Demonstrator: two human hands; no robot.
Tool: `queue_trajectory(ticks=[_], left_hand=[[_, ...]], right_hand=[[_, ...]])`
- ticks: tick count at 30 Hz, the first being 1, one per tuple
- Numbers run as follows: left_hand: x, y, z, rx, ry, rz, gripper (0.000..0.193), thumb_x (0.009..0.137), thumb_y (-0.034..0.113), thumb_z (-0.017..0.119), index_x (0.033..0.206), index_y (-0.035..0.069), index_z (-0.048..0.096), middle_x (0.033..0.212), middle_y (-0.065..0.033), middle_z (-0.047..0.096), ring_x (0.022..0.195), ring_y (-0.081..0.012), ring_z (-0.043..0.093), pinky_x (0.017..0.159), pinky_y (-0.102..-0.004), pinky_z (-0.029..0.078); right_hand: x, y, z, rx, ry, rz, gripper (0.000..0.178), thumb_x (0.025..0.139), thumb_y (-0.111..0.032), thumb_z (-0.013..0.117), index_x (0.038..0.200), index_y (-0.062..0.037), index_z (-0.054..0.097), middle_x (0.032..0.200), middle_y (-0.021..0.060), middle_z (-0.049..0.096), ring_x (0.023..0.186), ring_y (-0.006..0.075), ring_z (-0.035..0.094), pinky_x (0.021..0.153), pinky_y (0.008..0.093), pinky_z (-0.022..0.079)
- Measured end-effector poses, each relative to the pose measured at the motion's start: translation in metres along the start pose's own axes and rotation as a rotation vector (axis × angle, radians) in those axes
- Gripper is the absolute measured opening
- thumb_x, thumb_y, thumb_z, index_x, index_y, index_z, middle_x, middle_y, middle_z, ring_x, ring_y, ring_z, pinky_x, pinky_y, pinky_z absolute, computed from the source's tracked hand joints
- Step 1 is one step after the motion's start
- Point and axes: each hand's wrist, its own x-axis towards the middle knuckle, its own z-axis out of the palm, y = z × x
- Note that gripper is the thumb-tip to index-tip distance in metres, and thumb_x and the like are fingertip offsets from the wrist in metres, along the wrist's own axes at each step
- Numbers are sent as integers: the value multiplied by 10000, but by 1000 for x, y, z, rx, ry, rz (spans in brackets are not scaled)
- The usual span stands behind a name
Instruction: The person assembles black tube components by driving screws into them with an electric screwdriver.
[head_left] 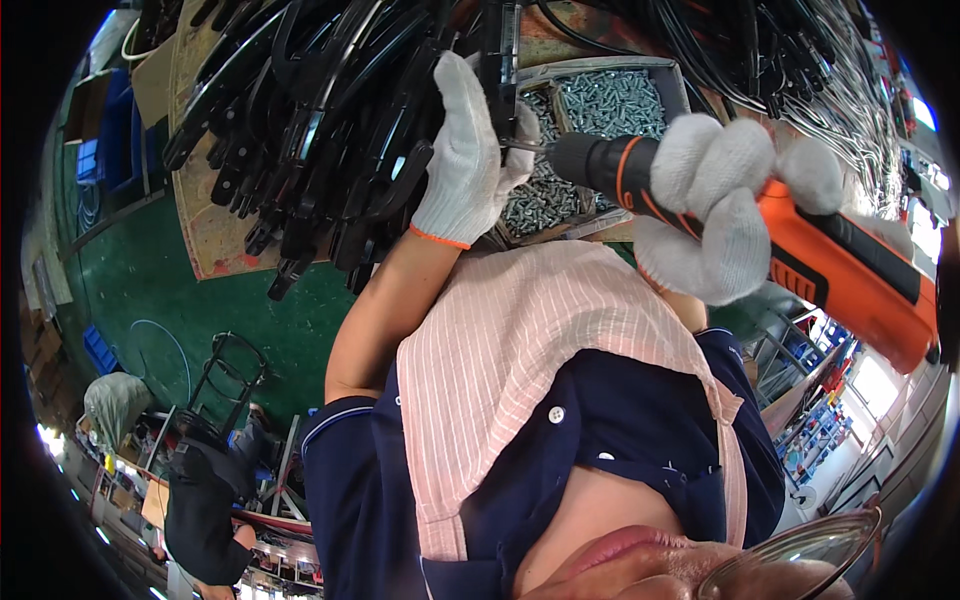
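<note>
The orange and black power screwdriver (800, 240) lies with its long axis running from lower right to upper left, bit tip pointing left toward the black metal part (500, 60). The right hand (720, 205), in a white glove, is closed around the tool's forward grip. The left hand (470, 150), also gloved, is closed on the black part just left of the bit. A tray of silver screws (600, 110) sits behind both hands, beside a pile of black frames (300, 120).
</note>
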Motion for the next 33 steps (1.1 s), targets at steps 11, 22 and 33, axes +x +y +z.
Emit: queue_trajectory(ticks=[11,22,33], left_hand=[[-1,0,-4,-34,34,-18,641,933,664,390,1211,94,483,759,-32,536,484,-77,446,382,-182,336],[-3,2,-13,356,-93,137,450,899,61,668,1285,38,437,838,-29,623,634,-41,560,522,-168,445],[-3,1,-12,360,-57,156,537,880,54,686,1319,-10,384,887,-64,650,670,-50,577,550,-179,458]], right_hand=[[26,-23,-12,100,-73,147,482,825,-62,534,1275,-208,443,726,-24,439,617,91,404,607,249,394],[-5,-24,-78,-452,518,2,410,831,78,565,1210,-38,465,739,90,567,651,156,509,656,337,488],[-13,-7,-78,-434,544,110,445,809,89,555,1221,-36,445,711,89,569,593,169,501,621,355,487]])
